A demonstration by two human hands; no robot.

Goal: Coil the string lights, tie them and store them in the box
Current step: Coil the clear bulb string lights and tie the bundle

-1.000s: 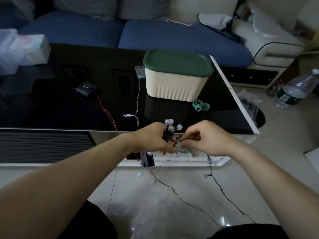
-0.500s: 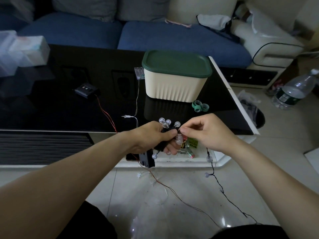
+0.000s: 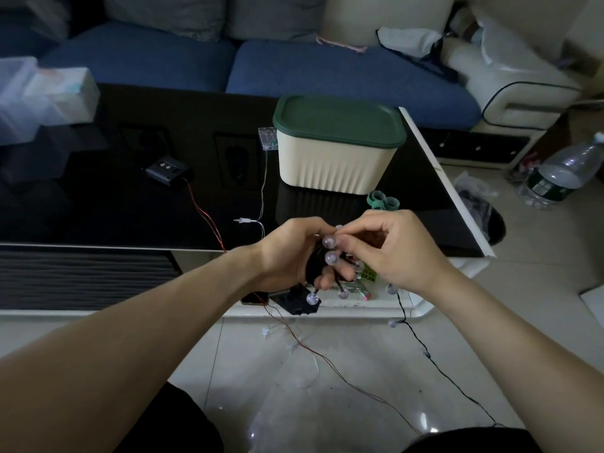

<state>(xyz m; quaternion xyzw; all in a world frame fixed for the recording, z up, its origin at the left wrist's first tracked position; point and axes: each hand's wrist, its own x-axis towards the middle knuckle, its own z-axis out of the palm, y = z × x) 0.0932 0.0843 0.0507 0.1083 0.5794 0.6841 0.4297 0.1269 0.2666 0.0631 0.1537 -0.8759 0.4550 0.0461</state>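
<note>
We found the left hand (image 3: pixel 287 253) with its grip closed around a black coiled bundle of string lights (image 3: pixel 330 256), held just off the near edge of the glossy black surface (image 3: pixel 98 204). The right hand (image 3: pixel 392 246) pinched the wire at the top of the bundle, close beside a clear round bulb. We noted the loose tail of the strand (image 3: pixel 425 351) hanging from the hands to the tiled floor. The cream box (image 3: pixel 333 165) with its green lid (image 3: pixel 336 120) on stood on the surface beyond the hands, and green ties (image 3: pixel 382 200) lay just before it.
</note>
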